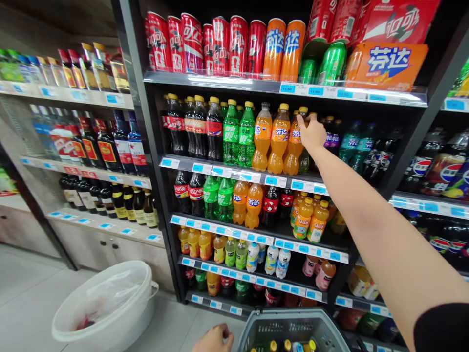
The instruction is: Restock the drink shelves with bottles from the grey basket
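My right hand (314,132) reaches to the second shelf, its fingers closed about the upper part of an orange soda bottle (294,151). That bottle stands upright at the right end of a row, beside two like it (279,146). Part of the grip is hidden behind the hand. Low in the view, my left hand (215,338) is loosely curled with nothing visible in it, partly cut off by the lower edge. Just right of it is a grey shopping basket (293,320) with several capped bottles (287,345) inside.
Green soda bottles (230,134) and cola bottles (214,129) stand left of the orange ones. Cans (238,44) line the shelf above. Price tags run along the shelf edge (249,178). A white tub (135,313) stands on the floor at left, near liquor shelves (88,167).
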The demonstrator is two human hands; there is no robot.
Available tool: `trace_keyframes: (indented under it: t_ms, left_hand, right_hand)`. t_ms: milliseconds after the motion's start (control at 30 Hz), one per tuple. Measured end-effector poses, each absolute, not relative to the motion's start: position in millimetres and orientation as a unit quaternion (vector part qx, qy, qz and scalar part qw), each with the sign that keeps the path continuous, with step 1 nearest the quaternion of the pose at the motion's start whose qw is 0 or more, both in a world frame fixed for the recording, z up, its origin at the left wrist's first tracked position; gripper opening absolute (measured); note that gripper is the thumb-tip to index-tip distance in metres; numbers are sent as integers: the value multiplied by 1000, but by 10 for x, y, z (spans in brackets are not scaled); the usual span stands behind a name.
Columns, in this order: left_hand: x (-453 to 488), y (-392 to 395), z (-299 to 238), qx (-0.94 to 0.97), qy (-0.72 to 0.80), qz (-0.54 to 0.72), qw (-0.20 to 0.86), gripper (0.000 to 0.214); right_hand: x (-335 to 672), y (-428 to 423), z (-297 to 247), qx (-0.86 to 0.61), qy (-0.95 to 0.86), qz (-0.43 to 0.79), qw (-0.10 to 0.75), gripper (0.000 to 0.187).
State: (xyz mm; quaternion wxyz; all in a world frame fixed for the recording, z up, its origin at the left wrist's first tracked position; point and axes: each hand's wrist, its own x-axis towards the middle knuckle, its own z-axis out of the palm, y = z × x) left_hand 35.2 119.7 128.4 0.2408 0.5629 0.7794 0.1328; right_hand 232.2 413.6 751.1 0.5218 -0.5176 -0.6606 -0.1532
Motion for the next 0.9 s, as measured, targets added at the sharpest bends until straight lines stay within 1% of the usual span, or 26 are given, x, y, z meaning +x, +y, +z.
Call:
trace_keyframes:
  t_ms: [100, 167, 267, 333, 400, 467, 533, 633, 700, 800, 900]
  left_hand:
    - [340, 1228, 1209, 566, 779, 127, 240, 31]
    - [343, 1241, 1171, 566, 781, 125, 233, 32]
    - [374, 1242, 1160, 566, 784, 125, 223, 33]
    - [404, 1233, 1185, 565, 786, 122, 222, 33]
    - [430, 1222, 1217, 562, 788, 119, 222, 33]
    - [441, 1214, 1237, 558, 792, 116, 219, 33]
    - [431, 1211, 1233, 557, 794, 115, 214, 33]
    - [387, 1210, 1200, 562, 792, 112, 211, 33]
    - [359, 1210, 1188, 567, 789, 102, 216, 32]
    - [351, 1199, 1207, 562, 792, 85, 220, 30]
    - [373, 1169, 1247, 556, 800, 82, 211, 30]
  right_hand:
    - [2455, 4083, 7296, -526, -668, -154, 503, 68]
    - [2529, 4061, 7150, -533, -700, -149, 452, 70]
    - [2584, 4092, 6969, -532, -757, -113, 362, 61]
    - [2585, 4159, 6890, -515, -786, -43, 339, 53]
    - [2566, 4229, 6848, -496, -798, 30, 340, 44]
    - [2538, 4255, 6839, -497, -795, 56, 345, 40]
    - [2507, 4208, 6848, -519, -780, 38, 347, 45]
    - [2463, 4036, 6856, -567, -747, 3, 346, 62]
    - [2443, 3921, 6837, -588, -728, -22, 352, 69]
    - [2440, 3839, 6784, -590, -720, -52, 363, 68]
    - [2442, 3823, 6745, -584, -725, -55, 360, 68]
